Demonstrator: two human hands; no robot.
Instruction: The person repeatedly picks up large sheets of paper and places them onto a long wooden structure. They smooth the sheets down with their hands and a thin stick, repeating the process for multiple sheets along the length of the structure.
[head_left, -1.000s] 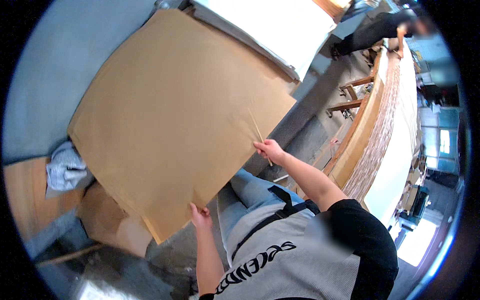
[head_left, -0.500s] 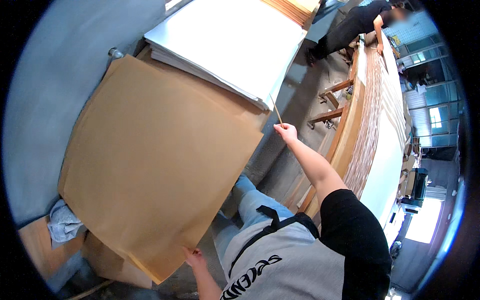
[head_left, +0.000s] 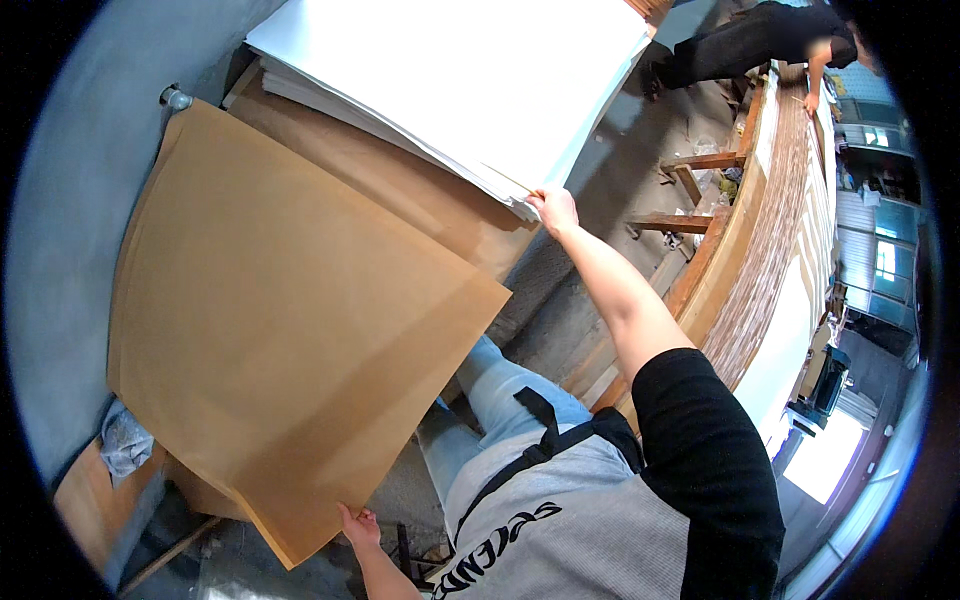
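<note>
A large sheet of brown paper hangs over the near side of a stack, its lower edge curving down. My left hand pinches this sheet at its near edge, close to the bottom corner. Farther off, my right hand is closed on a thin wooden stick. The stick points left, along the near corner of a thick stack of white sheets. Between the white stack and the held sheet, more brown paper shows.
A grey wall with a metal knob runs along the left. A grey cloth lies at lower left. On the right, a long wooden bench carries layered sheets; another person bends over its far end.
My right hand has moved to the white stack's corner, and the stick has swung from upright to pointing left. My left hand still grips the brown paper, whose far edge has shifted nearer.
</note>
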